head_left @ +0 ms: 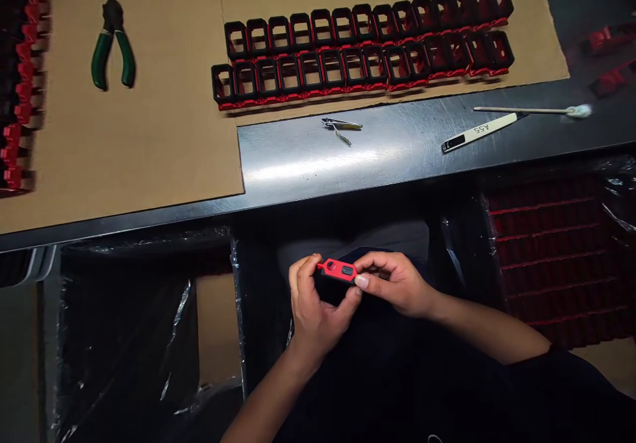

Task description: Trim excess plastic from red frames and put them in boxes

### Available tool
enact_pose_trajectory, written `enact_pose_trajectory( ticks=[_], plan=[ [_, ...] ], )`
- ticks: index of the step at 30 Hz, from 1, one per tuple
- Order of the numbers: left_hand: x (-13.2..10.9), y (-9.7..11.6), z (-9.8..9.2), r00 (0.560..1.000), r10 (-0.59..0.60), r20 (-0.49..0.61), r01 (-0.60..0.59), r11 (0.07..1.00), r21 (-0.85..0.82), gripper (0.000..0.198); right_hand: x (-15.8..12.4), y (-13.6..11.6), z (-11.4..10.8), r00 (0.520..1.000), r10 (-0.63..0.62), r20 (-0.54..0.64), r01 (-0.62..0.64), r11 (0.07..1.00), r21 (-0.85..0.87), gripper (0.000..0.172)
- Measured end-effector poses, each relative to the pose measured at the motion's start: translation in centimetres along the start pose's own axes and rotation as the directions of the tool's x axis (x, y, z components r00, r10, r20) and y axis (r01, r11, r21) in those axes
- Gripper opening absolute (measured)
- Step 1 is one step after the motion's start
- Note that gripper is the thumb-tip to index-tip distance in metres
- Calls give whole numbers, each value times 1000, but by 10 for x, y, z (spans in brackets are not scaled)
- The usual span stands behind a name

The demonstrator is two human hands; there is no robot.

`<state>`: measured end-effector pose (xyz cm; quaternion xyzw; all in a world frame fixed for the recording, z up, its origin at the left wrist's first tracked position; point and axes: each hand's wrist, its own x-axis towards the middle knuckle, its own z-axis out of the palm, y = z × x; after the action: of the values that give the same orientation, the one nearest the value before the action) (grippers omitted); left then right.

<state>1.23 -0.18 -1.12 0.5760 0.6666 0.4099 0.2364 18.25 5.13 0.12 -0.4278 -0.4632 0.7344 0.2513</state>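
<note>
Both hands meet below the table edge, over my lap. A small flat red plastic part point(338, 270) with dark openings is pinched between them. My left hand point(315, 307) grips its left end with thumb and fingers curled. My right hand point(395, 283) holds its right end between thumb and forefinger. Up on the table, two rows of black-and-red frame-shaped parts point(362, 46) stand lined up on cardboard point(149, 132).
Green-handled pliers point(112, 44) lie on the cardboard at left. A nail clipper point(340, 126), a white pen-like tool point(479, 132) and a swab stick point(534, 110) rest on the metal tabletop point(397, 158). More red parts point(22, 85) stack at far left; a plastic-lined bin of red parts point(556, 251) sits at right.
</note>
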Motion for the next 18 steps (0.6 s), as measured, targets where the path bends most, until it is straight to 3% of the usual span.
enact_pose_trajectory(
  ticks=[3,5,7,10,13,18],
  plan=[
    [-1,-2,-1,995,-93,37,97,987,-128,61,0,-2,0,996,-65,-58,60,994,-91,26],
    [-2,-2,-1,971,-203,124,232,921,-314,56,0,-4,-1,969,-216,-121,186,958,-220,23],
    [-2,-1,0,927,-287,241,372,780,-504,53,1,-7,0,882,-450,-137,365,839,-405,31],
    [-1,0,2,866,-324,381,500,542,-675,53,2,-9,1,701,-712,-49,549,582,-600,49],
    [-1,0,5,847,-290,446,530,388,-754,55,2,-8,3,631,-776,6,592,476,-650,53],
    [-1,-4,5,856,-213,471,517,318,-795,52,2,-4,5,617,-786,29,597,444,-669,40]
  ],
)
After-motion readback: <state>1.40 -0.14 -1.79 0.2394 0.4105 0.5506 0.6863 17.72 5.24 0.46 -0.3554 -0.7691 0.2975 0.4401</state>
